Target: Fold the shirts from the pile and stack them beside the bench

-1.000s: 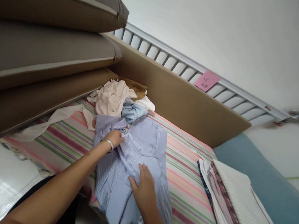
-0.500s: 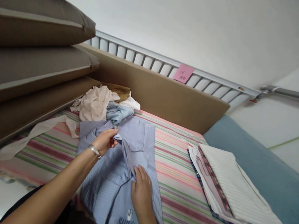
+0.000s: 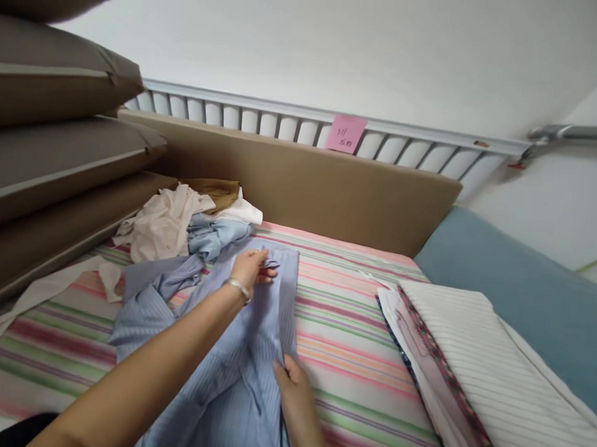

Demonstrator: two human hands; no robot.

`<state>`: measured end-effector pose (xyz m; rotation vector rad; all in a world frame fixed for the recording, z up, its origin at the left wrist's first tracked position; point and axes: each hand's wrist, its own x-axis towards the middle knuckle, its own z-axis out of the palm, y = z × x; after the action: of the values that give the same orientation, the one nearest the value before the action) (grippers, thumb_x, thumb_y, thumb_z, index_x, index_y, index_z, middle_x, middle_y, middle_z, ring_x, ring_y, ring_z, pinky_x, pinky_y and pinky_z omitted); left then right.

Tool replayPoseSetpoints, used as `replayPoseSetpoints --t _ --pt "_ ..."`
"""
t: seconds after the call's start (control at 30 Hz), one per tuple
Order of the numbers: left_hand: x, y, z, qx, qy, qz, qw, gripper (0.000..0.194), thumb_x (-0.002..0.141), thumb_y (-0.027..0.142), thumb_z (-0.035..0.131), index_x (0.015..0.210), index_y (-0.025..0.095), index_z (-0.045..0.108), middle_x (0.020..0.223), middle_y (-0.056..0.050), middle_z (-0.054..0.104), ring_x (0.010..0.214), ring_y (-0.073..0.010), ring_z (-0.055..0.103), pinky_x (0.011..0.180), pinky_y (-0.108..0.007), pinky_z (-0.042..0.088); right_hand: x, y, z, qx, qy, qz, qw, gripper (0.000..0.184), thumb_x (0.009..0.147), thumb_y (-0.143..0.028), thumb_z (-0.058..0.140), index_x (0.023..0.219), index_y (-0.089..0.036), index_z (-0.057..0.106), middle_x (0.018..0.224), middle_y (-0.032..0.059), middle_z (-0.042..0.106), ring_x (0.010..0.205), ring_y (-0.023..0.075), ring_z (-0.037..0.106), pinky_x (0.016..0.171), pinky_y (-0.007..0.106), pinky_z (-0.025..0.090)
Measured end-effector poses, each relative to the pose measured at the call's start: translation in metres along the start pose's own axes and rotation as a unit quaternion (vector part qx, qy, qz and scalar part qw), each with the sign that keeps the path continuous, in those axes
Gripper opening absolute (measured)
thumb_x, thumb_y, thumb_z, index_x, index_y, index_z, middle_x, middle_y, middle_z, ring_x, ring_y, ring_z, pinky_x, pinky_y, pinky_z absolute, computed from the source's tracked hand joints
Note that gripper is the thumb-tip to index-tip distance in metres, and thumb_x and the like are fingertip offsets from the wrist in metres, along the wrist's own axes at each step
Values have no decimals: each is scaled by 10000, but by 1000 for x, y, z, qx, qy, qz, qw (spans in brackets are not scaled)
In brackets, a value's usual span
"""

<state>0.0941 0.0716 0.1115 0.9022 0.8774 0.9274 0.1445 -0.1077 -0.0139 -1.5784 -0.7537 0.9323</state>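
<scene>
A light blue, finely striped shirt (image 3: 220, 373) lies rumpled in front of me on a striped cloth. My left hand (image 3: 251, 269), with a silver bracelet at the wrist, reaches across it and pinches a fold of the fabric near the far right corner. Along the shirt's right side, my right hand (image 3: 296, 387) grips the edge, thumb on top; its other fingers are partly hidden beneath. Much of the shirt's near left part is covered by my left forearm.
Crumpled garments (image 3: 161, 223) lie at the far left, near a white strip of fabric (image 3: 39, 293). Folded clothes (image 3: 467, 346) are stacked on the right. Brown padded cushions (image 3: 56, 157) rise at left. A brown board (image 3: 305, 184) and white radiator (image 3: 209, 115) with a pink note (image 3: 346, 133) stand behind.
My left hand has moved right and away from me, carrying the fold toward the shirt's right edge. My right hand has shifted from lying on the shirt to gripping its edge. The view has turned slightly.
</scene>
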Motion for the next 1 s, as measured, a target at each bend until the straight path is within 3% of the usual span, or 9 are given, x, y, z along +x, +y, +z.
replayPoseSetpoints --t 0.1,0.23,0.37,0.5,0.73,0.83,0.9,0.97,1.0 --pt "39 -36 33 52 23 -43 997 243 763 216 583 624 177 388 425 85 424 366 -108 561 358 -159 388 7 9 -10 96 -26 36 994 349 699 -371 579 968 -153 625 896 51 679 861 211 603 808 326 453" --pt "70 -77 48 102 48 -69 991 249 764 198 586 625 179 380 405 92 411 351 -111 552 368 -166 395 9 16 -15 153 -34 58 986 471 673 -301 584 1123 -171 543 1084 71 636 968 206 588 884 337 431" --pt "80 -89 48 136 55 -60 987 269 758 241 603 628 182 375 415 91 418 378 -112 570 382 -163 403 13 21 -12 86 36 59 994 669 632 -220 552 1282 -156 410 1264 107 526 1133 212 509 964 338 381" --pt "86 -94 52 170 53 -43 983 261 776 263 578 630 180 379 424 86 416 406 -114 586 386 -154 402 14 20 -14 -36 75 35 996 726 677 -207 487 1373 -174 285 1355 106 428 1216 213 436 981 348 372" --pt "97 -118 54 272 69 -38 959 164 786 242 535 673 169 441 446 57 463 417 -129 575 420 -209 440 11 21 -19 -143 85 -27 986 623 722 -223 464 1334 -153 372 1338 101 443 1208 217 443 971 352 396" --pt "87 -119 49 325 47 1 944 86 788 233 514 754 155 519 627 -33 613 621 -175 644 562 -285 507 11 22 -18 -161 79 -26 983 617 721 -218 467 1328 -151 382 1314 107 472 1186 222 468 953 354 414" --pt "72 -120 43 351 14 45 935 107 766 222 547 852 161 571 852 -82 667 866 -202 635 760 -333 499 11 21 -17 -169 71 -29 983 631 717 -219 467 1335 -145 368 1316 109 467 1181 223 474 950 357 419" --pt "53 -123 33 438 -56 119 889 263 766 254 567 1015 171 580 1113 -108 619 1122 -228 516 964 -378 385 10 19 -17 -183 65 -39 980 637 715 -229 469 1335 -125 364 1327 112 451 1193 224 459 956 358 417" --pt "45 -126 28 505 -98 157 843 359 779 303 560 1111 168 551 1232 -118 552 1221 -246 422 1029 -410 305 8 19 -18 -198 57 -44 978 629 717 -238 469 1327 -112 376 1325 114 454 1198 225 454 958 357 416"
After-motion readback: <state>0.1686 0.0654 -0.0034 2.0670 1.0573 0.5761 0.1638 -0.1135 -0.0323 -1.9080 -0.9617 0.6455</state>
